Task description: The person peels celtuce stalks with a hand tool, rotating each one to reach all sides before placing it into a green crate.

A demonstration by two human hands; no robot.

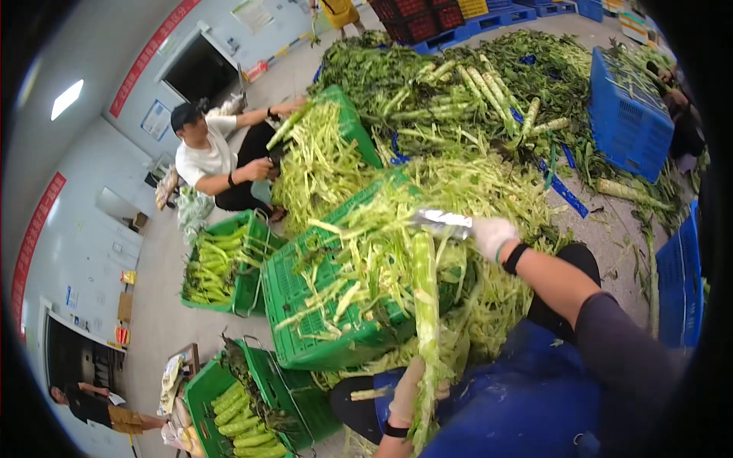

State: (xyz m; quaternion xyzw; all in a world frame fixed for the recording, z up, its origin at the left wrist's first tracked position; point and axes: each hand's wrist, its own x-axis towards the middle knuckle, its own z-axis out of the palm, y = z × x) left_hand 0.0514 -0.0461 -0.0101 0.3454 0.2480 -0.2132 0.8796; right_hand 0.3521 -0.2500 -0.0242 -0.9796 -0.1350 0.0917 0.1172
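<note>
My gloved left hand (408,389) grips the lower end of a long, pale-green celtuce stalk (424,294). The stalk slants up and away over the heap of peelings beside an overturned green crate (305,290). In my gloved right hand (494,235) is a knife with a broad, shiny blade (443,222), blurred by motion. The blade lies across the stalk's far end; whether it touches cannot be told. Pale strips of peel (359,259) cover part of the crate and pile up around it. Much of my right hand's grip on the handle is hidden by the glove.
A co-worker (217,156) crouches at the far left, working on another stalk. Green crates (229,298) of stalks stand on the left. Leafy stalks (489,91) are heaped at the back. Blue crates (630,114) stand on the right. Another person (99,404) is at lower left.
</note>
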